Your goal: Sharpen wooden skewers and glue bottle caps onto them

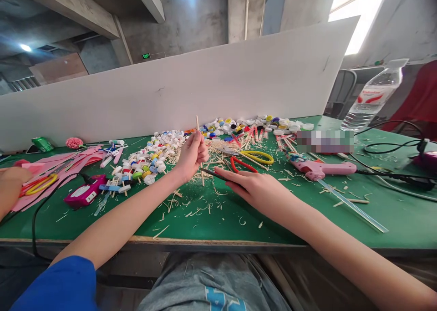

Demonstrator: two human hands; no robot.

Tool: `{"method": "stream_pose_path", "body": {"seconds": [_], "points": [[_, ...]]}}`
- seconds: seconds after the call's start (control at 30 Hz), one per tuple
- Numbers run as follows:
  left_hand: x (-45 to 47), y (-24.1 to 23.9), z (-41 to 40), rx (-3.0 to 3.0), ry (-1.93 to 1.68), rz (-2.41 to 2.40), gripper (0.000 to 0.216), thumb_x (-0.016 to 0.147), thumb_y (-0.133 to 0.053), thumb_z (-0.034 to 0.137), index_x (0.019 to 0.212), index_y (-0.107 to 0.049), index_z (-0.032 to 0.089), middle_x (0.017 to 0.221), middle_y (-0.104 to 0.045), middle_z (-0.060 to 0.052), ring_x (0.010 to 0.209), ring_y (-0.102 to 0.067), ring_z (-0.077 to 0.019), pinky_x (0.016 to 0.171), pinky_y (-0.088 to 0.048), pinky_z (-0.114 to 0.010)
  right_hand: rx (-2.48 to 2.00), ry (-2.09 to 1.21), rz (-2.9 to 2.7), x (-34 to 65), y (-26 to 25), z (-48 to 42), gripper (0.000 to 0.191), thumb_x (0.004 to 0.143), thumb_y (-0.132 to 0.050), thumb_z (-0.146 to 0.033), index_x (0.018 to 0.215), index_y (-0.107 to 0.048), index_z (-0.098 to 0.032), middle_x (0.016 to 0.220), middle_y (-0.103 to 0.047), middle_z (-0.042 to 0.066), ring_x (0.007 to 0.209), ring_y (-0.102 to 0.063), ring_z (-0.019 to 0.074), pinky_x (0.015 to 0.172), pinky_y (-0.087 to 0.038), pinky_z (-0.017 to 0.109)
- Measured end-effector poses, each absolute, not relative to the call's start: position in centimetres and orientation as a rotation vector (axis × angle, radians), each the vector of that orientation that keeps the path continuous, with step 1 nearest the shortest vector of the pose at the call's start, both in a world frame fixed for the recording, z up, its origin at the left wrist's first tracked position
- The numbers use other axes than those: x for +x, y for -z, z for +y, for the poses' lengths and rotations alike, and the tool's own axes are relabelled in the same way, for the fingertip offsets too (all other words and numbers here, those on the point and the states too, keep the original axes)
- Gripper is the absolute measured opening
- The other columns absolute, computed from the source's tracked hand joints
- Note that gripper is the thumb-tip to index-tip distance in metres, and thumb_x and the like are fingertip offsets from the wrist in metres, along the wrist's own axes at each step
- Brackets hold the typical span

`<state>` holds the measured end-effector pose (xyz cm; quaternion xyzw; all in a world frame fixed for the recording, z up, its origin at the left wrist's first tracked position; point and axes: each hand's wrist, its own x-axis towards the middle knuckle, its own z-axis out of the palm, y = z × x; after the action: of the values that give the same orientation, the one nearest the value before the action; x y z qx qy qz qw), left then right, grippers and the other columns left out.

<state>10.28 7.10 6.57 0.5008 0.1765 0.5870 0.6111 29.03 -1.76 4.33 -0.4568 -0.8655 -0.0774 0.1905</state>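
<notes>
My left hand point(194, 155) is closed round a thin wooden stick point(197, 122), which stands nearly upright with its lower end close to the green tabletop. My right hand point(254, 190) grips a slim black knife point(213, 173), its tip touching or very near the lower part of the stick. Curled wood shavings point(205, 206) lie scattered below and around both hands. Just beyond my right hand are scissors with a yellow handle point(262, 157) and a red-handled tool point(239, 164). The knife's grip is partly hidden by my fingers.
Many bottle caps point(146, 163) are heaped left of centre, with more along the white partition point(205, 83). A pink glue gun point(317, 169) with a clear glue stick lies right. A water bottle point(373, 97) stands behind it. Far left are a magenta power block point(85, 191) and another person's arm point(10, 188).
</notes>
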Motion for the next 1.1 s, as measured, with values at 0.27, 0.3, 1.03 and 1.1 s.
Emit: {"method": "stream_pose_path", "body": {"seconds": [0.27,0.3,1.03,1.1], "points": [[10.2,-6.5,7.0,1.208,-1.356,0.392,0.038,0.086,-0.065,0.044,0.066,-0.047,0.019,0.054,-0.019,0.008,0.042,-0.019,-0.0040,0.039,-0.019,-0.019,-1.272,0.102,-2.457,28.4,-4.4,-1.8,0.048,0.100,-0.038,-0.029,0.147,-0.045,-0.032,0.082,-0.072,0.004,0.067,-0.066,0.0154,0.062,-0.048,0.024],[10.2,-6.4,7.0,1.203,-1.361,0.394,0.038,0.086,-0.066,0.044,0.066,-0.047,0.019,0.053,-0.019,0.008,0.041,-0.019,-0.0040,0.038,-0.019,-0.019,-1.283,0.082,-2.453,28.3,-4.5,-1.8,0.048,0.100,-0.038,-0.029,0.147,-0.045,-0.032,0.081,-0.072,0.004,0.066,-0.066,0.0152,0.062,-0.047,0.024],[10.1,-6.4,7.3,1.184,-1.326,0.418,0.036,0.088,-0.063,0.044,0.067,-0.046,0.020,0.053,-0.021,0.008,0.040,-0.019,-0.0043,0.037,-0.018,-0.020,-1.262,-0.256,-2.402,29.0,-5.1,-2.6,0.047,0.099,-0.038,-0.032,0.144,-0.049,-0.033,0.096,-0.074,0.003,0.066,-0.063,0.0143,0.066,-0.048,0.026],[10.2,-6.6,7.2,1.177,-1.330,0.429,0.037,0.088,-0.063,0.044,0.066,-0.045,0.019,0.052,-0.021,0.008,0.040,-0.019,-0.0042,0.037,-0.017,-0.020,-1.239,-0.175,-2.420,28.8,-4.9,-2.5,0.049,0.100,-0.037,-0.028,0.147,-0.044,-0.033,0.102,-0.073,0.004,0.075,-0.066,0.0162,0.070,-0.049,0.027]]}}
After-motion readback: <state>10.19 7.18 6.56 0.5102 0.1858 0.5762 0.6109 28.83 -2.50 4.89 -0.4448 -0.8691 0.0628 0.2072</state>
